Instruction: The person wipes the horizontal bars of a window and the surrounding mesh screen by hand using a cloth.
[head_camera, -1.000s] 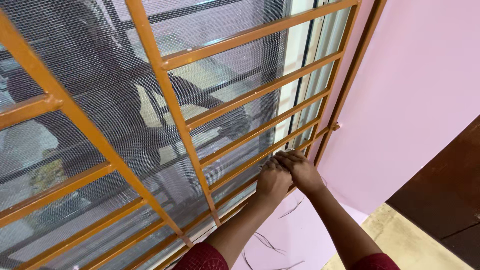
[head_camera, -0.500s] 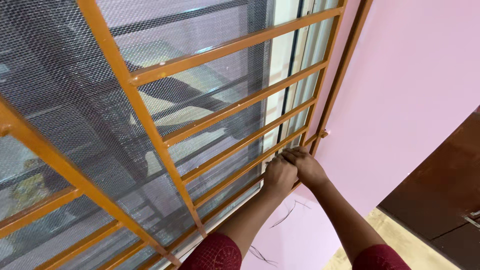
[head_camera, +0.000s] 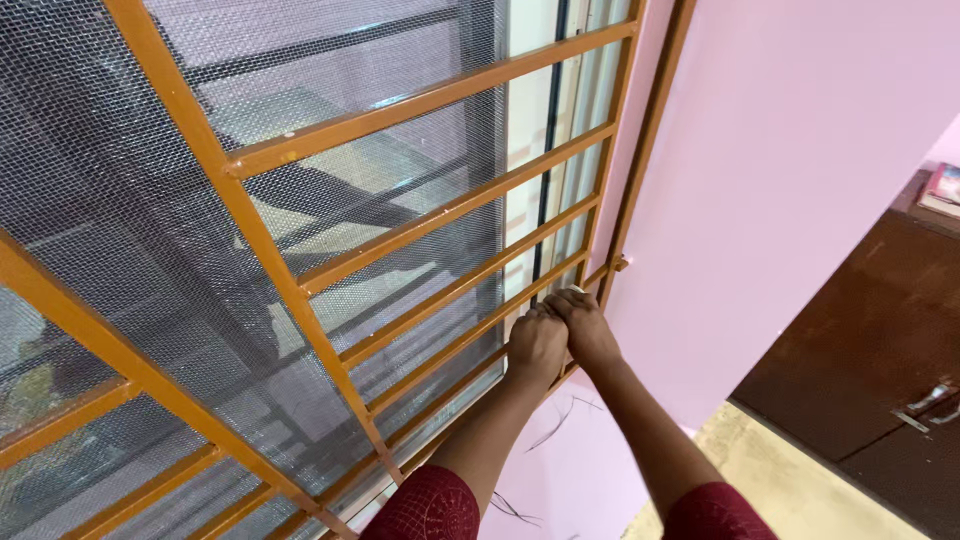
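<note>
Both of my hands press together at the lower right corner of a window grille (head_camera: 300, 280) made of orange-brown metal bars. My left hand (head_camera: 535, 345) is fisted against a low bar, at the edge of the grey mesh screen (head_camera: 200, 200) behind the grille. My right hand (head_camera: 585, 328) lies right beside it, fingers curled over the same spot. What the fingers pinch is hidden by the knuckles. Thin dark strands (head_camera: 550, 425) hang loose below my wrists against the pink wall. Both forearms wear dark red sleeves.
A pink wall (head_camera: 790, 180) runs to the right of the window frame. A dark brown cabinet (head_camera: 870, 350) with metal handles stands at the lower right, with a book (head_camera: 942, 190) on top. Beige floor (head_camera: 770, 480) shows below.
The view has shifted so the window and hands sit further left and the cabinet shows more. My hands stay joined at the same lower bar.
</note>
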